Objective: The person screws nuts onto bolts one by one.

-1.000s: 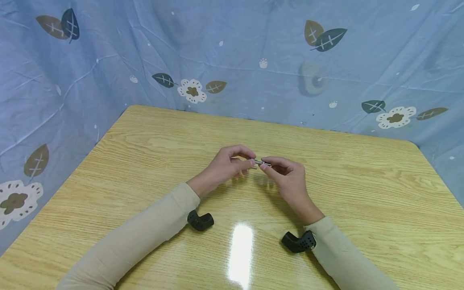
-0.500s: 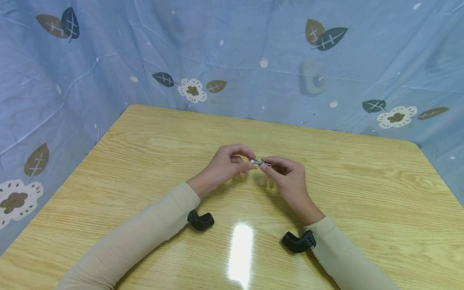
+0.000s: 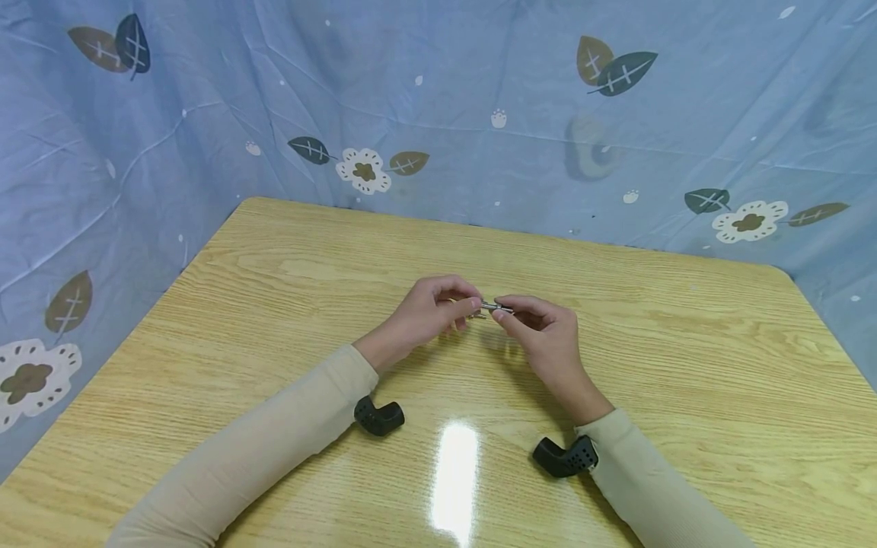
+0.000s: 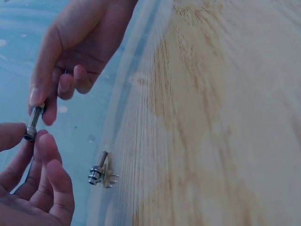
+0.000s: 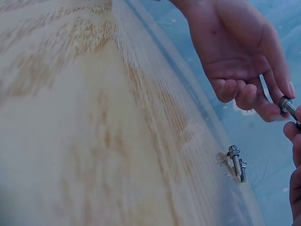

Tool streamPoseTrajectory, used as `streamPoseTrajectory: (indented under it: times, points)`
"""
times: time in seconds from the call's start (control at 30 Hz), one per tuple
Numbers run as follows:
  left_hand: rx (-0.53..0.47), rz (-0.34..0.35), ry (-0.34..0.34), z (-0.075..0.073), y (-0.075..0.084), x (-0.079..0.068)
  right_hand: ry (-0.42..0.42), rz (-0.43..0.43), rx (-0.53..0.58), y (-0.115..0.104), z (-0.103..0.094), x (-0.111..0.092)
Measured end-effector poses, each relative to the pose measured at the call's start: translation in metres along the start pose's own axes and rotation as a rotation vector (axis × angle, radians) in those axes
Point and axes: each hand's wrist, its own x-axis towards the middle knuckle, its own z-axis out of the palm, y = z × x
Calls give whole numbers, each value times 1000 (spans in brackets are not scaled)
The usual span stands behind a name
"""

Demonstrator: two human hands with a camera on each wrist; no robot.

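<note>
A silver bolt (image 3: 489,307) with a socket head spans the gap between both hands, above the table. My left hand (image 3: 426,310) has its thumb and index finger at the bolt's head, the thumb laid over it; its other fingers are curled loosely below. My right hand (image 3: 544,331) pinches the threaded end between thumb and index finger, and the fingertips hide the tip there. In the right wrist view the knurled bolt head (image 5: 284,103) shows at the left fingertips. More small bolts (image 4: 98,170) with rings or nuts on them stand on the table just beyond the hands.
The wood-grain table (image 3: 329,266) reaches back to a blue leaf-print cloth (image 3: 466,114) hanging behind and at the left. Black wrist mounts (image 3: 379,418) sit at both sleeve cuffs. A bright light reflection (image 3: 454,483) lies on the table's near part.
The left thumb slid down off the bolt's head half a second ago and is now back up over it. The right hand has stayed nearly still, gripping the other end.
</note>
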Motion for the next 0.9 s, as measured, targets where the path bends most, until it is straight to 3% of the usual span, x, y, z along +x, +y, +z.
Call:
streamPoseTrajectory:
  times: [0.5,0.77,0.9]
  points:
    - [-6,76,-19,-1,0,-3,-1,-3,15,-1,1,-1]
    - [-6,19,-19,0,0,-1,3,0,0,0,0,0]
    - [-7,23,-11,1,0,-1,1,-3,6,-1,0,0]
